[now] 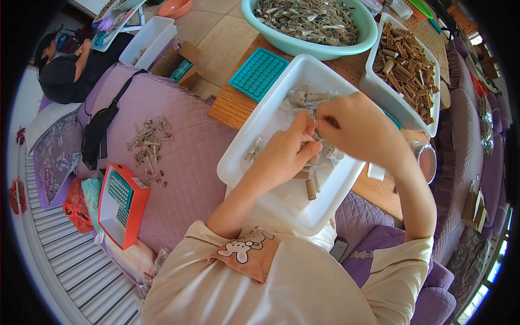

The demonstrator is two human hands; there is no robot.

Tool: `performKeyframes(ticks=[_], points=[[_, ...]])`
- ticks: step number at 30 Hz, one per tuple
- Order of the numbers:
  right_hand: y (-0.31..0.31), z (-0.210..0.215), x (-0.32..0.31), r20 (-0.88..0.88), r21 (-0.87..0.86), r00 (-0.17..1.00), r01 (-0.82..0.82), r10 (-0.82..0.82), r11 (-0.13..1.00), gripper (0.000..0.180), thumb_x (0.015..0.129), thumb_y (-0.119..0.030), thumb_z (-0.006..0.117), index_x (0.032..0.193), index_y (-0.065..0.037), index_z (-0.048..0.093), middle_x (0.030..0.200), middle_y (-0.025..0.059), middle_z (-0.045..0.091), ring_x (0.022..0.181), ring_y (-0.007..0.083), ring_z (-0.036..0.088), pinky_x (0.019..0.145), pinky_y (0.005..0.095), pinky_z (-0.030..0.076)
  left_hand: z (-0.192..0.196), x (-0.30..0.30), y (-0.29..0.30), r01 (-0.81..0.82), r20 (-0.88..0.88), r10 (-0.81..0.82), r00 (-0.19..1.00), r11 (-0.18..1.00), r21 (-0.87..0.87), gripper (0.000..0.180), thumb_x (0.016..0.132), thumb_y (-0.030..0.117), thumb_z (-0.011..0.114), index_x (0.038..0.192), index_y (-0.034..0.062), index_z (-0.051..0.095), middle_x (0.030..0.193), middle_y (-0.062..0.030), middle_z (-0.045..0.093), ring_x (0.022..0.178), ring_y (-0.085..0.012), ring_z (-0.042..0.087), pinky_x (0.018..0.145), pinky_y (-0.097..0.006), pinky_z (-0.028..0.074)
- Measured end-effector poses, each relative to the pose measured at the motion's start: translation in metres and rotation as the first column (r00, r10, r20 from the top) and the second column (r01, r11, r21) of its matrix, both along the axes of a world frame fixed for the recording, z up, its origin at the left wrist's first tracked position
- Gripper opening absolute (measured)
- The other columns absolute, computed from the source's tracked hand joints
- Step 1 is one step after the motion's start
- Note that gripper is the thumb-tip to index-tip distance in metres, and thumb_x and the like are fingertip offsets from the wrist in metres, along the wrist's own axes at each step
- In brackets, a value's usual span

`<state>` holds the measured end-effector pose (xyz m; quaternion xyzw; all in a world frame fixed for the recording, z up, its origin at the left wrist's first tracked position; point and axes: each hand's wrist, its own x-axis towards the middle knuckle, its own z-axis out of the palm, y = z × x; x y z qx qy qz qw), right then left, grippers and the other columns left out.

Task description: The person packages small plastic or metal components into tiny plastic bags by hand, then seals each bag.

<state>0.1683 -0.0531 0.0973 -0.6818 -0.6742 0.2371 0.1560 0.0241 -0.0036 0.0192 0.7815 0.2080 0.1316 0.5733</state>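
Observation:
Both my hands meet over a white plastic tub point(238, 157). My left hand point(290, 149) is closed in a pinch, thumb against forefinger. Beside it, my right hand point(352, 127) is curled with its fingertips turned in toward the left. Whatever they grip between them is too small and hidden to name. Under and around the hands lie small see-through packets point(303, 97) with brownish pieces inside. A loose brown cardboard tube point(310, 189) lies on the near side of the tub, and a few thin packets point(253, 150) rest along its left wall.
Behind the tub stand a green basin point(368, 43) heaped with small packets and a white bin point(374, 67) of brown tubes. A teal moulded tray point(259, 75) lies on the wooden table. Left, a pile of small pieces point(151, 142) and a red box point(142, 192) sit on the sofa. Another person point(65, 76) sits beyond.

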Motion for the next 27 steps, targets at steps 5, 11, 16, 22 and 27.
performKeyframes(ticks=[5,11,16,22,27], points=[[-0.028,-0.008,-0.02,-0.124,0.09,0.992,0.003,0.008,0.996,0.009,0.069,-0.006,0.053,0.063,0.002,0.052,0.054,0.0151,0.05,0.053,0.0313,0.051,0.05,0.0359,0.041,-0.015,-0.005,0.009,-0.28,0.114,0.329,0.938,0.908,-0.312,0.025,0.077,0.009,0.06,0.07,0.0029,0.036,0.057,-0.0034,0.047,0.059,-0.0111,0.057,0.046,-0.025,0.039],[-0.042,-0.035,-0.005,-0.32,-0.064,0.944,0.062,-0.08,0.996,0.011,0.073,-0.008,0.051,0.071,0.002,0.056,0.058,0.0156,0.054,0.052,0.026,0.055,0.05,0.0321,0.043,0.004,-0.019,-0.005,-0.065,0.187,0.114,0.976,0.966,-0.251,0.027,0.079,0.007,0.057,0.069,0.0044,0.032,0.058,-0.0029,0.046,0.056,-0.0082,0.053,0.045,-0.023,0.038],[-0.026,-0.049,0.025,-0.455,-0.353,0.856,0.082,-0.247,0.932,0.014,0.076,-0.012,0.049,0.073,0.0,0.056,0.056,0.0049,0.052,0.05,0.0102,0.05,0.048,0.0254,0.04,0.018,-0.027,-0.013,0.014,0.166,0.012,0.986,0.988,-0.151,0.022,0.081,0.004,0.052,0.074,0.0048,0.031,0.058,-0.0062,0.047,0.065,-0.0173,0.061,0.047,-0.025,0.04],[-0.015,-0.033,0.021,-0.387,-0.165,0.903,0.131,-0.187,0.978,0.012,0.075,-0.009,0.052,0.07,0.001,0.056,0.054,0.0013,0.05,0.048,0.0063,0.045,0.044,0.0222,0.035,0.013,-0.022,-0.019,0.08,0.216,-0.024,0.976,0.964,-0.253,0.014,0.084,0.004,0.048,0.08,0.0036,0.035,0.062,-0.0027,0.048,0.075,-0.0113,0.06,0.056,-0.021,0.044],[-0.007,-0.007,0.01,-0.172,0.032,0.983,0.071,-0.064,0.997,0.01,0.071,-0.007,0.053,0.068,0.003,0.054,0.055,0.0072,0.049,0.047,0.0123,0.046,0.047,0.0256,0.038,-0.001,-0.014,-0.015,0.087,0.045,-0.079,0.996,0.969,-0.231,0.011,0.081,0.006,0.053,0.084,-0.0016,0.047,0.073,-0.0092,0.063,0.069,-0.0115,0.06,0.055,-0.024,0.043]])
